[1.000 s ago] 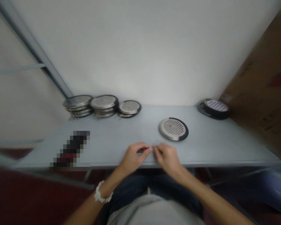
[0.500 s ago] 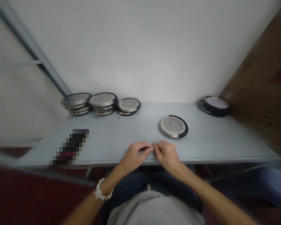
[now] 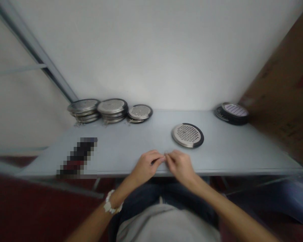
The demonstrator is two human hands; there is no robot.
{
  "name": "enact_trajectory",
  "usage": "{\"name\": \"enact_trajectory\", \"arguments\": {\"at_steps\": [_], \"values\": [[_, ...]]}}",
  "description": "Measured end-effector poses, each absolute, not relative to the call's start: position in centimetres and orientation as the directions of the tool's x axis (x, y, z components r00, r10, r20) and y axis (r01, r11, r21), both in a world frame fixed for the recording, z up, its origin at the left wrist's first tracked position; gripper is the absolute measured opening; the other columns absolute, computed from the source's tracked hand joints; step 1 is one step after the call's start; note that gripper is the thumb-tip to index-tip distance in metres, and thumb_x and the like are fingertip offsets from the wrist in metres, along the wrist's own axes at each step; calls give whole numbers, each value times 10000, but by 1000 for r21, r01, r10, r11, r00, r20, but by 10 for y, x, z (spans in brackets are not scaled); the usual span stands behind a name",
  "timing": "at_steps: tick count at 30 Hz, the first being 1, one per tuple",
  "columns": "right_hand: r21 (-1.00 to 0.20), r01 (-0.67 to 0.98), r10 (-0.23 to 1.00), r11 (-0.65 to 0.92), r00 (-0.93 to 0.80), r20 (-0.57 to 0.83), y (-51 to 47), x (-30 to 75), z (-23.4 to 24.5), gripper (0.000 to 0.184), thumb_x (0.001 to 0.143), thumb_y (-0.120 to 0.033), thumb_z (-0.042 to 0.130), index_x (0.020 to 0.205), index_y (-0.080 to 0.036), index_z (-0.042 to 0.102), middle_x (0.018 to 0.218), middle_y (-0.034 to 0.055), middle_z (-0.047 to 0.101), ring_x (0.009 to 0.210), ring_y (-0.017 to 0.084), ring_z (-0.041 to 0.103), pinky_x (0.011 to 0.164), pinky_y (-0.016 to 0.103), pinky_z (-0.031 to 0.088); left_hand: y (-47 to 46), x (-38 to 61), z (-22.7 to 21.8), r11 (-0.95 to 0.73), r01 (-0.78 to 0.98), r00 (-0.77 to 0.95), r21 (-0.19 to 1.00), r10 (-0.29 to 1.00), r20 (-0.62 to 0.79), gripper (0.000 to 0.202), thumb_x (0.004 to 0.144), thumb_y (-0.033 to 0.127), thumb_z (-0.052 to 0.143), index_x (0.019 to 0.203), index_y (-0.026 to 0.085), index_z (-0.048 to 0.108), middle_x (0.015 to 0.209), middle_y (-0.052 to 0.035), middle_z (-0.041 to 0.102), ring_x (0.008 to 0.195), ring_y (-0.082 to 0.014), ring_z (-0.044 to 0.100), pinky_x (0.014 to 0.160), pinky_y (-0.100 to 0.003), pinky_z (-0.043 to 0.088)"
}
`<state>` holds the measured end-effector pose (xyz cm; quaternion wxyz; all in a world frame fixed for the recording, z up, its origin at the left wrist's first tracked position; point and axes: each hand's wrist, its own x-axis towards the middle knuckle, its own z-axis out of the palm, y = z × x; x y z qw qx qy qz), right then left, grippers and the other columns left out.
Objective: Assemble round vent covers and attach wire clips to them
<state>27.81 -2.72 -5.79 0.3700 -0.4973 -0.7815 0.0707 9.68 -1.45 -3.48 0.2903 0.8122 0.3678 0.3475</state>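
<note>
Close to the table's front edge, my left hand (image 3: 146,165) and my right hand (image 3: 180,165) meet with their fingertips. Thumb and fingers are pinched together on both sides. Something tiny is between the tips, too small and blurred to name. Just beyond my right hand lies a round metal disc with rows of holes and a partly black rim (image 3: 188,135), flat on the pale grey table (image 3: 138,144). Neither hand touches that disc.
Along the wall at the left stand a stack of perforated discs (image 3: 83,111), a second stack (image 3: 112,110) and a lower pile (image 3: 140,113). More round pieces (image 3: 232,113) sit at the back right beside a cardboard box (image 3: 285,90). A pixelated dark object (image 3: 78,156) lies front left.
My fingertips have come slightly closer together. Otherwise the hands keep their pinch, and the whole view has shifted a little as my head moved.
</note>
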Motion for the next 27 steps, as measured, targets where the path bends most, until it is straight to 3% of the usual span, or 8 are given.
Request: {"name": "enact_trajectory", "arguments": {"at_steps": [16,24,27], "values": [[-299,768,768,567,-361,529,-31,278,-63,275,978,-127,481,753,-170,634,689,30,596,573,134,521,572,263,341,-14,95,-39,-696,426,588,578,699,407,295,993,145,530,735,171,669,723,-38,662,766,-189,575,731,-304,436],[-275,776,759,568,-365,539,-32,277,-62,269,953,-101,493,728,-173,619,675,21,582,552,129,491,563,270,320,-14,94,-36,-770,468,699,434,623,351,306,1013,116,413,778,185,597,805,-35,652,789,-196,561,873,-357,431],[-260,773,750,579,-380,541,-33,277,-60,270,950,-88,486,732,-173,620,674,22,581,557,133,495,566,272,322,-13,93,-35,-768,479,691,425,628,357,310,1010,107,400,775,188,583,783,-31,635,775,-196,547,861,-353,435]]}}
